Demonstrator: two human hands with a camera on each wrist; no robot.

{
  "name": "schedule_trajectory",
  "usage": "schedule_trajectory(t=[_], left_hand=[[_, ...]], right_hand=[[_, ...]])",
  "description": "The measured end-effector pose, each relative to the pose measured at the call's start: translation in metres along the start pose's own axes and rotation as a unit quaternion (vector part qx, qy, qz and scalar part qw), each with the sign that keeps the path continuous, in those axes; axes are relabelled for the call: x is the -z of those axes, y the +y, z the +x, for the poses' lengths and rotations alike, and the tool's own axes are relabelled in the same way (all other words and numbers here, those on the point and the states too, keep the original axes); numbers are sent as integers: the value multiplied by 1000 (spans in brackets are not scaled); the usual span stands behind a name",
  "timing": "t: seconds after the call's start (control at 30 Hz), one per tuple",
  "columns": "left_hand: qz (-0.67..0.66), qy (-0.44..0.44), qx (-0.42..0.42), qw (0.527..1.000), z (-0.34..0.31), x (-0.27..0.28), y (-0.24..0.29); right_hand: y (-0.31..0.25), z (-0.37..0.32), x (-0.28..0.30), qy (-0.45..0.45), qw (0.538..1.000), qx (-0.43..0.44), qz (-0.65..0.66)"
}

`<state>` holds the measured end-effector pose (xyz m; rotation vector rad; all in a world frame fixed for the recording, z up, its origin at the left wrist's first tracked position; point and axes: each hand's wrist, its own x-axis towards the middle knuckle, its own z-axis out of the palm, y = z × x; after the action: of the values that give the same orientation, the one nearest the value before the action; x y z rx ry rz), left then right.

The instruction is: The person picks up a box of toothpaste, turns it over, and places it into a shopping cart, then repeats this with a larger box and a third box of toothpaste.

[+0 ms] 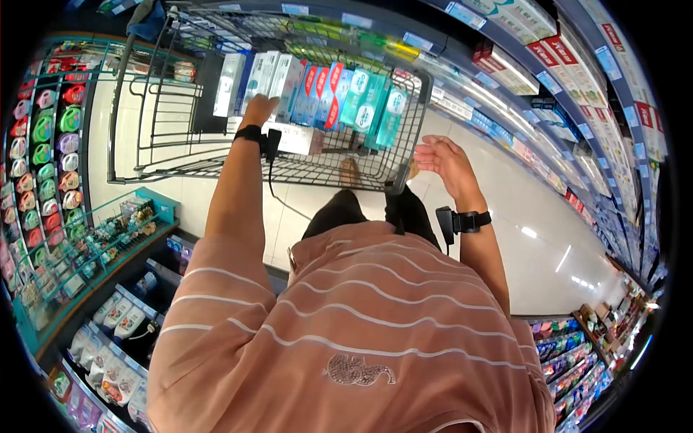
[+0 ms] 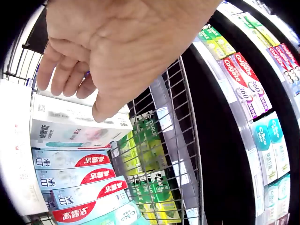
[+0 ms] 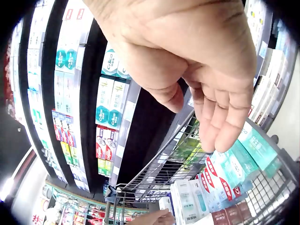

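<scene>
A wire shopping cart (image 1: 289, 173) holds a row of toothpaste boxes. In the left wrist view, the left hand (image 2: 112, 51) lies over a white box (image 2: 75, 123), its fingers on the box's top edge and its thumb at the near side; in the head view this hand (image 1: 260, 112) is at the row's left part. Beside it stand blue and red boxes (image 1: 317, 94) and teal boxes (image 1: 364, 101). The right hand (image 1: 449, 160) is held just right of the cart's end, fingers loosely extended, holding nothing; in the right wrist view this hand (image 3: 197, 70) hangs above the cart.
Shelves of toothpaste (image 1: 585, 94) run along the far and right sides. Racks of bottles (image 1: 43, 159) stand at the left, and a lower shelf with white bottles (image 1: 119, 314) is at the lower left. Pale floor tiles (image 1: 520, 238) show at the right.
</scene>
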<state>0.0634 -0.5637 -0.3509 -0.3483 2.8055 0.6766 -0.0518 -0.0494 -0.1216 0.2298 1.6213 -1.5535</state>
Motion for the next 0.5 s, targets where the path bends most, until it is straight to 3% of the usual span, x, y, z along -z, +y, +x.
schedule_trajectory(t=[0.03,0.13,0.2,0.23,0.33,0.47,0.5], left_hand=[[-18,-17,-5,1000,1,-1,3],[-107,-31,74,991,-3,9,27],[-200,-29,157,967,-22,38,73],[-185,-28,168,968,-21,38,73],[-164,36,190,967,-16,34,65],[-119,22,167,979,-9,19,57],[-128,-20,156,979,-9,22,62]], right_hand=[[3,-3,-2,3,1000,-5,1],[3,-14,-7,15,1000,-12,6],[13,-12,-5,22,1000,-16,15],[17,-12,-5,26,999,-17,18],[21,-11,-7,31,999,-15,19],[25,-10,-9,24,999,-13,28],[25,-10,-9,26,999,-14,29]])
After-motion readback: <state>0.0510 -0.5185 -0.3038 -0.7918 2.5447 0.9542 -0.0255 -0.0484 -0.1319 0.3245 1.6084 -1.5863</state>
